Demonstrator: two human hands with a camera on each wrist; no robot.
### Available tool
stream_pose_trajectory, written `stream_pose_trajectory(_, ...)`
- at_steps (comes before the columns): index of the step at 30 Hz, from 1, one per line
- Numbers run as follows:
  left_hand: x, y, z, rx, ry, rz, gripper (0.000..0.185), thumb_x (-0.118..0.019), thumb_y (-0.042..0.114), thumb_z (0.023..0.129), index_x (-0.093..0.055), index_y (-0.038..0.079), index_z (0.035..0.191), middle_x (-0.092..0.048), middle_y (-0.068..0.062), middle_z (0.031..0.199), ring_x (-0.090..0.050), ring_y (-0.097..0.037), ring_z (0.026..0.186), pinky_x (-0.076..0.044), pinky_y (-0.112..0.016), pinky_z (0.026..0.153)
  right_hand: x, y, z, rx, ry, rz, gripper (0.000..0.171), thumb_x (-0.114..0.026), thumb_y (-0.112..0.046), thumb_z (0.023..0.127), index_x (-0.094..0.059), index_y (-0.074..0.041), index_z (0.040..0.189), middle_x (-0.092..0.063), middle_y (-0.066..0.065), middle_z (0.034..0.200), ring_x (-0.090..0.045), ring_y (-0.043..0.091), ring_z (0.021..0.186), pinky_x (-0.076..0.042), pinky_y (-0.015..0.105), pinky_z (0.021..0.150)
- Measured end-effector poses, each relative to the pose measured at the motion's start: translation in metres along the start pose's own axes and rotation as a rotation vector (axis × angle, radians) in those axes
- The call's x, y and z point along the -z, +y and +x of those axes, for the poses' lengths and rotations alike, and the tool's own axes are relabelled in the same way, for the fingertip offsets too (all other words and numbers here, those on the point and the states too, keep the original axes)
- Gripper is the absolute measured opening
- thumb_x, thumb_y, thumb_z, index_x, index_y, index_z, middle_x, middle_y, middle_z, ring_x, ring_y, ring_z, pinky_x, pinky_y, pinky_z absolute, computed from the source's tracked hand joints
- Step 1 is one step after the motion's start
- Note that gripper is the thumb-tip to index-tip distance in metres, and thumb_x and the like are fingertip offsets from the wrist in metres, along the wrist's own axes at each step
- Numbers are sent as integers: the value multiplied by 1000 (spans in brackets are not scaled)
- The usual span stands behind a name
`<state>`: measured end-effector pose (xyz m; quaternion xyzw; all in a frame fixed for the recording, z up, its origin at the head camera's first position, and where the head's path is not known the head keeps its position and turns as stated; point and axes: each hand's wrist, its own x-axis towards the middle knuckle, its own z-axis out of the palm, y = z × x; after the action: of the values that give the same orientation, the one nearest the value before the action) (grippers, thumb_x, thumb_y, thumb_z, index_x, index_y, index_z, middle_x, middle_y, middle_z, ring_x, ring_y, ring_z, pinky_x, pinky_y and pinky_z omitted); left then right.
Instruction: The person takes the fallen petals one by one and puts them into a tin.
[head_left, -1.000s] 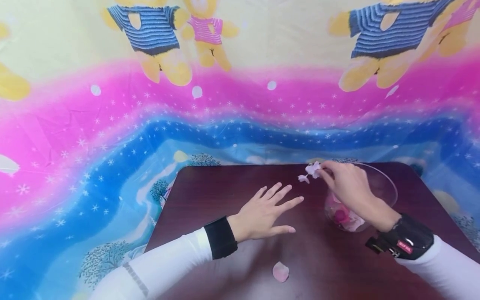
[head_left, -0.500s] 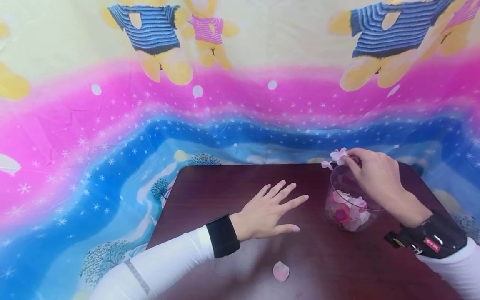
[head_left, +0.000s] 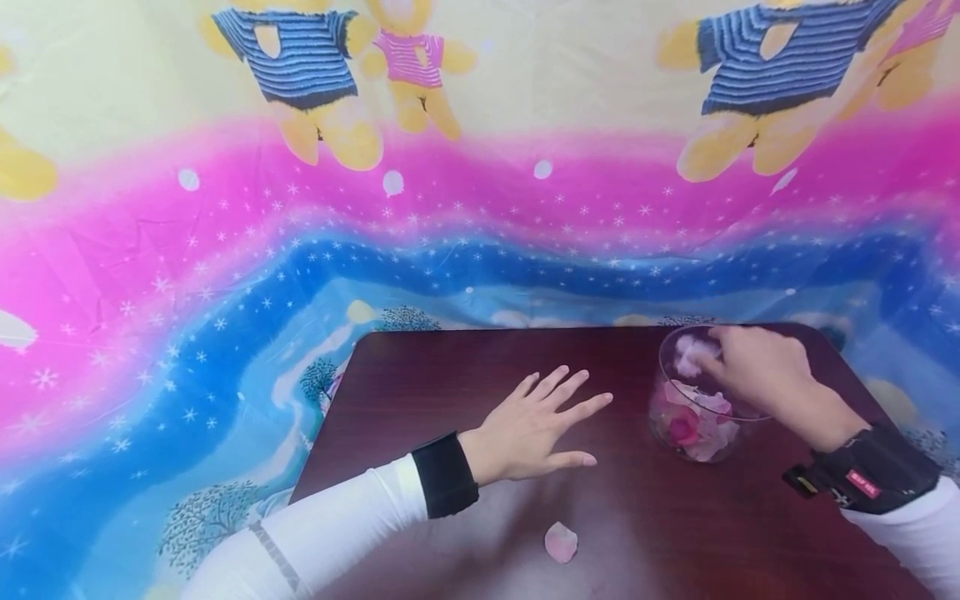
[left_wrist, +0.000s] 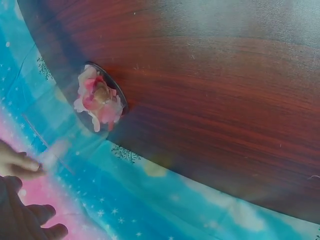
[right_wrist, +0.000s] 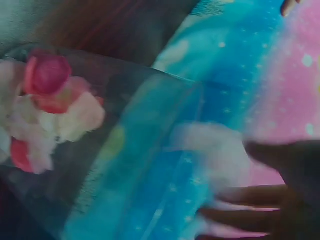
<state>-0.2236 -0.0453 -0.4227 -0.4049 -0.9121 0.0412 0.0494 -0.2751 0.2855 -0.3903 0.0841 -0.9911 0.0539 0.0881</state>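
My right hand pinches a small sprig of pale pink blossoms between thumb and fingers, at the mouth of a clear glass vase. In the right wrist view the blossoms are blurred. Pink, white and deep rose petals lie in the vase's lower part. My left hand is held palm down with fingers spread, left of the vase, and holds nothing. In front of it, nearer me, a single pale pink petal lies on the table.
The dark reddish-brown table has rounded far corners. Behind it hangs a cloth printed with bears and snowflakes. The vase stands toward the table's right side.
My right hand has moved right with the blossoms, rising over the vase rim, then lowering them into its mouth. My left hand and the loose petal have hardly moved.
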Motion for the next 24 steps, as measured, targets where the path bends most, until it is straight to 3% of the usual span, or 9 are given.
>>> stream_pose_trajectory(3, -2, 1, -1, 4, -3, -8, 79, -37, 75, 96, -7, 44, 162, -18, 0, 171, -19, -25, 159, -26, -52, 125, -13, 4, -1, 14, -140, -41, 89, -45, -73, 94, -53, 0, 142, -53, 35, 139, -45, 57, 130, -45, 72, 90)
stream_pose_trajectory(6, -4, 0, -1, 9, -1, -3, 78, -36, 75, 96, -7, 44, 162, -18, 0, 171, -18, -25, 159, -25, -52, 126, -22, 4, -2, 13, -182, -31, 98, -35, -80, 93, -43, -1, 151, -31, 37, 155, -22, 59, 143, -25, 77, 110)
stream_pose_trajectory(15, -6, -4, -1, 30, 0, 0, 79, -36, 75, 96, -7, 43, 162, -19, -1, 171, -18, -26, 159, -24, -53, 126, -29, -16, -1, 63, -121, 7, 92, -38, -75, 96, -37, -5, 155, -25, 37, 158, -16, 58, 147, -15, 75, 115)
stream_pose_trajectory(24, -13, -28, -8, 89, 30, -2, 78, -37, 73, 97, -9, 40, 163, -21, -4, 171, -16, -28, 159, -18, -52, 128, -37, -57, -8, 164, 32, 74, 85, -50, -70, 94, -41, -11, 154, -31, 30, 160, -19, 52, 151, -7, 70, 121)
